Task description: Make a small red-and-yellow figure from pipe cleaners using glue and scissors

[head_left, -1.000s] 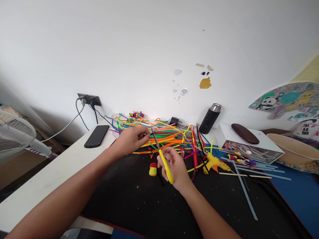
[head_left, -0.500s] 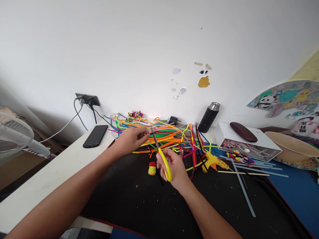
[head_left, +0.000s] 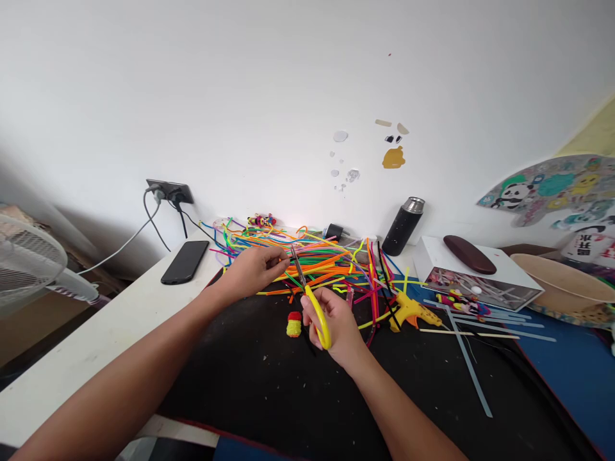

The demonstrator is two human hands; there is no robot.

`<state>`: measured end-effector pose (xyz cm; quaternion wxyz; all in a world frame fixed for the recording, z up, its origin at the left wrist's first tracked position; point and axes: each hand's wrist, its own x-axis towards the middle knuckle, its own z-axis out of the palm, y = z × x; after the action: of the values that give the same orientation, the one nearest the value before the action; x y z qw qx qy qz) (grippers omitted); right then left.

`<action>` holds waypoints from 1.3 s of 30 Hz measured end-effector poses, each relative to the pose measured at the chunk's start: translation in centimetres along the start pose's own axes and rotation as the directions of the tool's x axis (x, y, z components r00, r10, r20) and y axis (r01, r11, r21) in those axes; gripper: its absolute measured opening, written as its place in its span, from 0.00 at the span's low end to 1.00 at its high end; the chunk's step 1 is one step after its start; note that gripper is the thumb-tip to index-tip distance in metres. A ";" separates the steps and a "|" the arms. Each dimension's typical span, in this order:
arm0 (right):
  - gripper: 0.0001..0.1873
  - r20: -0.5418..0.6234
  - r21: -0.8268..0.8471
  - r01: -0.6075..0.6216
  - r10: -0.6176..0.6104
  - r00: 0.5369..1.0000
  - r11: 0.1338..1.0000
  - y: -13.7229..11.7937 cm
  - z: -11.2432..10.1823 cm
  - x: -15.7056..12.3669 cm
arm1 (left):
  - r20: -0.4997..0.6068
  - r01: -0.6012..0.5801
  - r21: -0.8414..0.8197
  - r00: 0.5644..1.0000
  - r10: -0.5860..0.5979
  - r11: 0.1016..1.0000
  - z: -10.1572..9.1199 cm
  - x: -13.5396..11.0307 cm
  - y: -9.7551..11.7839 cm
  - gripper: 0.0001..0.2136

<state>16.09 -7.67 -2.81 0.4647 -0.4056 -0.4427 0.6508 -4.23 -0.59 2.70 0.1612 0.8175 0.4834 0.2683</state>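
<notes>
Yellow-handled scissors (head_left: 318, 315) are gripped in my right hand (head_left: 339, 328), blades pointing up and away over the pipe cleaners. Just left of the blade tips, my left hand (head_left: 255, 267) is closed in a pinch; whatever its fingertips hold is too small to make out. Below the hands, a small yellow and red fuzzy piece (head_left: 293, 324) rests on the black mat (head_left: 269, 390). A wide heap of coloured pipe cleaners (head_left: 327, 264) spreads behind both hands, partly hidden by them.
A yellow glue gun (head_left: 414, 311) lies to the right, near clear glue sticks (head_left: 473, 368). Behind stand a black flask (head_left: 403, 227) and a white box (head_left: 480, 272) with a brown case (head_left: 469, 254) on top. At left are a phone (head_left: 185, 262) and a fan (head_left: 33, 256).
Almost nothing has moved. Both hands and the scissors keep nearly the same position, and the view has shifted very slightly.
</notes>
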 end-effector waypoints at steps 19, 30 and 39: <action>0.23 -0.031 0.080 0.162 -0.160 0.987 0.984 -0.5 -1.4 0.5 | 0.061 0.030 -0.142 0.998 -0.021 0.989 0.0 -0.3 0.6 0.15; 0.20 -0.038 0.126 0.139 -0.135 0.990 0.982 -0.3 -1.5 0.7 | 0.229 -0.112 -0.111 0.964 0.135 0.988 0.6 -1.4 3.1 0.14; 0.22 -0.079 0.026 0.141 -0.139 0.987 0.990 -0.2 -1.6 0.7 | 0.256 -0.058 -0.079 0.964 0.077 0.995 1.7 -1.7 3.7 0.16</action>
<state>17.52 -6.62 -3.15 0.5323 -0.3911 -0.4416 0.6072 -1.20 -3.85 2.79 0.2427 0.8553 0.4202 0.1816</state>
